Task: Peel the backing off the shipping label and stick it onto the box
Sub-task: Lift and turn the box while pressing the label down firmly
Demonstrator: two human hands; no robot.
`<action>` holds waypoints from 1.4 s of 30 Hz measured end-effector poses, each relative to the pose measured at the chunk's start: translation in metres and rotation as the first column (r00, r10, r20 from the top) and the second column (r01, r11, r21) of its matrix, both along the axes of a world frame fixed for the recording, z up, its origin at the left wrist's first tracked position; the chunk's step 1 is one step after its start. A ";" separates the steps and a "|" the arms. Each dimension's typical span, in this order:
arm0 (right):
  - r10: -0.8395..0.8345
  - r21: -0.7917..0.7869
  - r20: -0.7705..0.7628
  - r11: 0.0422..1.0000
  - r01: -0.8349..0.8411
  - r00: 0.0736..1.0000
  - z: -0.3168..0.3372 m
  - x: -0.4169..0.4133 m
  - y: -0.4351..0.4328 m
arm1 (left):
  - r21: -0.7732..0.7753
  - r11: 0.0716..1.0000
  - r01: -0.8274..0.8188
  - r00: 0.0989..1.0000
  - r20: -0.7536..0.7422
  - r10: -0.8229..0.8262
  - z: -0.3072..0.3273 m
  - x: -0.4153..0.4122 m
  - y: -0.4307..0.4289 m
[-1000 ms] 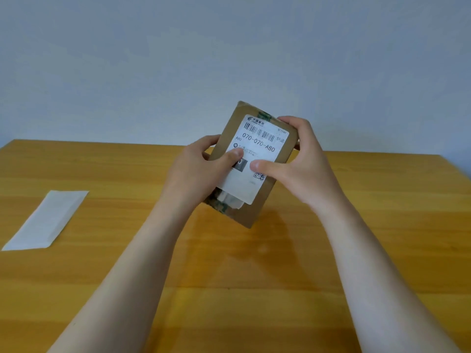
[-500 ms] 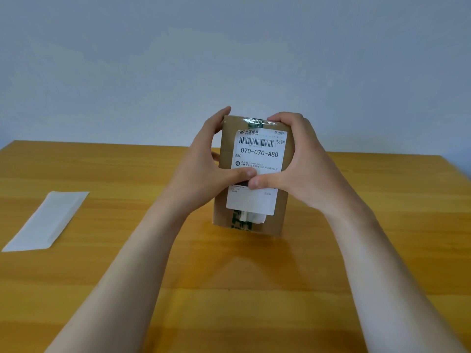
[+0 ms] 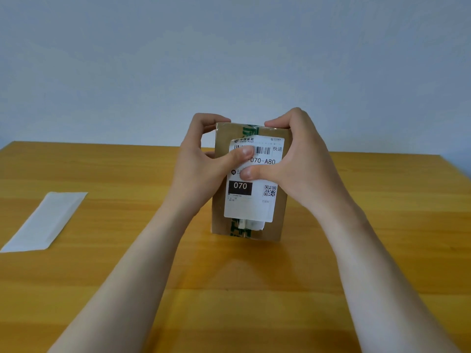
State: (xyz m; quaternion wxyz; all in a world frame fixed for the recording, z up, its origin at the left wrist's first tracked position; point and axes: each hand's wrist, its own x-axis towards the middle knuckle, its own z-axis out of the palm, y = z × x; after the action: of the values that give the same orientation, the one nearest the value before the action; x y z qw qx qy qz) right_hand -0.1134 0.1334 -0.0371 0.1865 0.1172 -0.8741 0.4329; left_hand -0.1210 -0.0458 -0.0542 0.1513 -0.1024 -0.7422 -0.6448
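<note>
Box (image 3: 280, 220) of brown cardboard stands upright on its lower end on the wooden table (image 3: 382, 200), near the middle. Shipping label (image 3: 251, 205) lies flat on the face toward the camera, barcode uppermost, over a strip of green-printed tape. Left hand (image 3: 201, 161) grips the box's left side, fingers curled over the top edge, thumb pressing the label. Right hand (image 3: 298, 159) grips the right side likewise, thumb on the label just below the left thumb. Backing paper (image 3: 46, 221), white, lies flat on the table well to the left.
</note>
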 end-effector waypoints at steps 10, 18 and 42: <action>-0.099 -0.051 -0.039 0.994 0.097 0.994 0.007 0.006 -0.008 | 0.116 0.991 -0.072 0.997 -0.014 0.074 0.006 0.002 0.004; -0.141 -0.149 -0.034 0.980 0.134 0.989 0.009 0.005 -0.007 | 0.104 0.993 -0.058 0.997 -0.036 0.062 0.008 0.005 0.007; 0.167 -0.163 0.222 0.978 -0.132 0.961 -0.010 -0.004 0.014 | -0.115 0.991 0.073 0.989 0.137 -0.058 -0.005 0.000 0.003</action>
State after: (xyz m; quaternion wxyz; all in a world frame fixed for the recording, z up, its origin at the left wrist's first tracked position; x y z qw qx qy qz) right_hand -0.1174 0.1471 -0.0466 0.0570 0.1171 -0.8445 0.5195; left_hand -0.1211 -0.0432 -0.0595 0.0738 -0.0924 -0.7841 -0.6093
